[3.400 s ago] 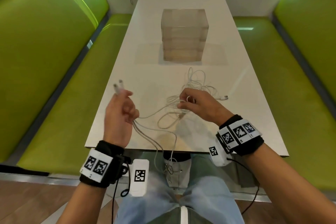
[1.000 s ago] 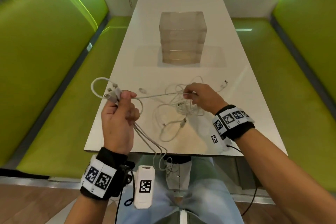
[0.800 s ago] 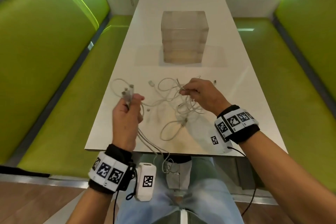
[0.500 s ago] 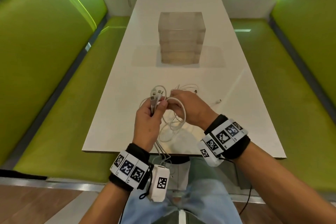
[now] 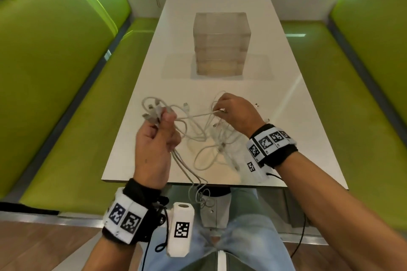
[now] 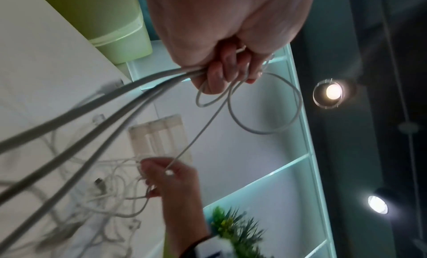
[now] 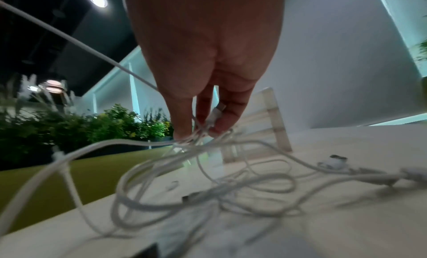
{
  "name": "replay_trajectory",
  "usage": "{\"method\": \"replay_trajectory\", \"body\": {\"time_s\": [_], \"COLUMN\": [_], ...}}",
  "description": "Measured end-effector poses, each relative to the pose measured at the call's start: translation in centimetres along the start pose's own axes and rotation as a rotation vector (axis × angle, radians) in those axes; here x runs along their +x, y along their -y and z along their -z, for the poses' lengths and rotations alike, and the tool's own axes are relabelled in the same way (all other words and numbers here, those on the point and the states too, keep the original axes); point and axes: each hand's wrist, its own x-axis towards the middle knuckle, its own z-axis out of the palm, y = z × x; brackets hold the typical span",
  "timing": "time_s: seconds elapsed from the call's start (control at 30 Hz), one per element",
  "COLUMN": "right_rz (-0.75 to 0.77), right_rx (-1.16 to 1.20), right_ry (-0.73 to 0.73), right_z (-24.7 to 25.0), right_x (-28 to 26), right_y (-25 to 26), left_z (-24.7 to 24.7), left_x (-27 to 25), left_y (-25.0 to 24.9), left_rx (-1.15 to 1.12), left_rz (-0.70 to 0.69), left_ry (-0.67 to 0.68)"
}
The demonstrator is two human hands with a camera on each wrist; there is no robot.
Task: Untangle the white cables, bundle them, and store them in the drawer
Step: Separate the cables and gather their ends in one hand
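White cables (image 5: 209, 136) lie in a loose tangle on the near part of the white table (image 5: 220, 77). My left hand (image 5: 157, 136) is raised above the table's near left and grips a bunch of cable ends (image 5: 152, 112), with strands trailing down over the table edge. In the left wrist view that hand (image 6: 228, 68) is curled round several cords. My right hand (image 5: 233, 110) pinches one cable near its plug (image 7: 216, 114), and a strand runs taut between both hands. A clear drawer unit (image 5: 221, 44) stands behind, drawers closed.
Green bench seats (image 5: 72, 130) flank the table on both sides. Cable strands (image 5: 198, 191) dangle off the near edge toward my lap. Bare tabletop lies between the tangle and the drawer unit. Plants (image 7: 69, 126) stand beyond the left bench.
Half a second ago both hands met over the tangle; now they have pulled apart, left hand to the left with its bunch of ends, right hand to the right, stretching a strand between them.
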Motion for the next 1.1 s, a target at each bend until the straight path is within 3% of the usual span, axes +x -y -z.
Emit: {"method": "replay_trajectory", "body": {"time_s": [0.1, 0.23, 0.4, 0.6, 0.87, 0.97, 1.1], "right_rz": [-0.060, -0.020, -0.016, 0.002, -0.059, 0.065, 0.206], "right_rx": [0.088, 0.205, 0.151, -0.030, 0.056, 0.101, 0.126], "right_ry": [0.004, 0.021, -0.023, -0.180, -0.265, -0.246, -0.169], "right_z": [0.3, 0.7, 1.3, 1.2, 0.8, 1.0, 1.0], "right_x": [0.1, 0.0, -0.1, -0.5, 0.0, -0.5, -1.3], "right_y": [-0.9, -0.8, -2.8, -2.9, -2.4, -0.7, 2.4], "left_z": [1.2, 2.2, 3.4, 3.8, 3.8, 2.8, 0.5], "left_x": [0.2, 0.8, 1.1, 0.9, 0.6, 1.3, 2.4], "left_y": [-0.9, -0.5, -1.1, -1.7, -2.7, -1.2, 2.3], "left_rx": [-0.035, 0.003, -0.043, -0.050, -0.028, 0.171, 0.460], "left_rz": [-0.020, 0.009, -0.024, -0.087, -0.142, -0.107, -0.028], "left_ry": [-0.107, -0.223, -0.305, -0.304, -0.295, -0.241, -0.067]}}
